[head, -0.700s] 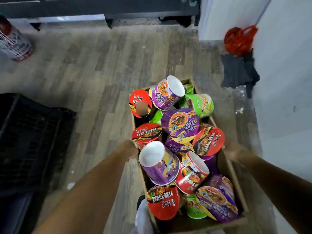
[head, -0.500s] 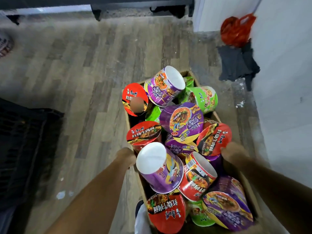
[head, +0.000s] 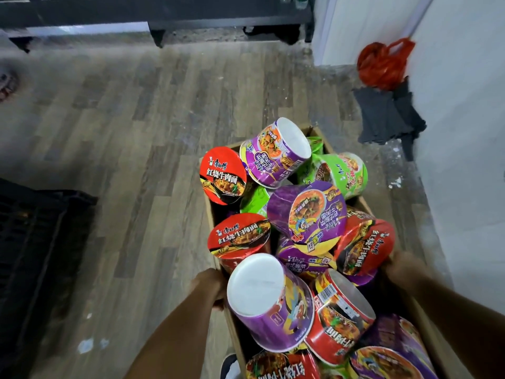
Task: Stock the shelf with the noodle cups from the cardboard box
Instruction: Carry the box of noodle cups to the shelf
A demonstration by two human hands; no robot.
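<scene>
Two hands [head: 209, 284] grip cardboard box [head: 216, 214].

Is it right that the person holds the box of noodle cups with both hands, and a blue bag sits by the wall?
Almost. The bag by the wall is red, not blue, as the head view shows. Both the left hand and right hand do hold the cardboard box of noodle cups.

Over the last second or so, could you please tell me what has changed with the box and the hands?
Little has changed. The cardboard box of noodle cups sits a little lower in view, and the dark shelf base shows more again after dipping out. The left hand and right hand grip the box's sides as before. No cup has left or shifted; the red bag stays by the wall.
</scene>
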